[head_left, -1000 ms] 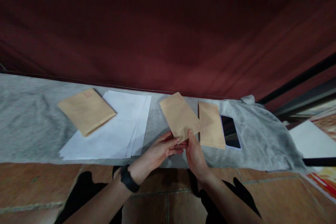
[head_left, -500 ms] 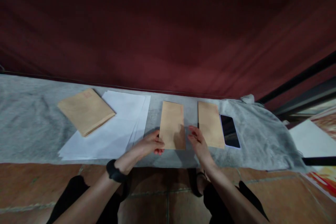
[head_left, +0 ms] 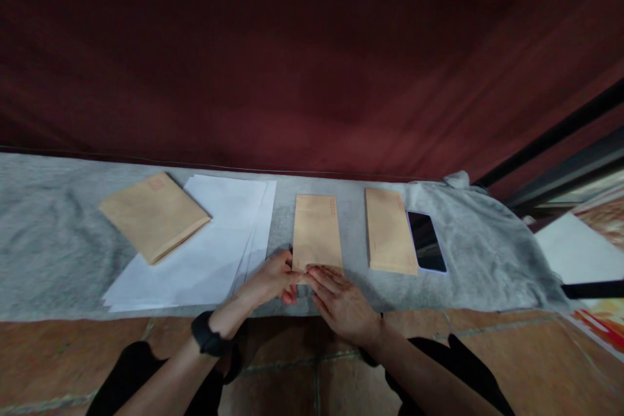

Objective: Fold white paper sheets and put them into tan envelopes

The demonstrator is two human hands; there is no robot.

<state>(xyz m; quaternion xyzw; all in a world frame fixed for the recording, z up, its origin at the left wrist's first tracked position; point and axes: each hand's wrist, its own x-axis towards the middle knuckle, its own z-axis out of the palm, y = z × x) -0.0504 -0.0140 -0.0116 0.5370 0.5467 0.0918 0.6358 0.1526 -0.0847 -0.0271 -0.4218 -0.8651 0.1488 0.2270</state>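
A brown envelope (head_left: 316,231) lies flat and upright on the grey cloth (head_left: 58,227) in the middle. My left hand (head_left: 273,278) pinches its near left corner. Fingers outstretched, my right hand (head_left: 341,302) lies flat over the envelope's near edge. A second brown envelope (head_left: 389,231) lies to the right, untouched. On the left, a stack of brown envelopes (head_left: 153,214) rests on a fanned pile of white paper sheets (head_left: 214,240).
A black phone (head_left: 426,242) lies beside the second envelope. A dark red curtain (head_left: 312,58) hangs behind the cloth. Brown tiled floor (head_left: 58,351) runs along the near side. White and coloured sheets (head_left: 580,253) sit at the far right.
The envelope went from held tilted in both hands to lying flat on the cloth. My right hand has since moved left onto its near edge, and my left hand has closed on its corner.
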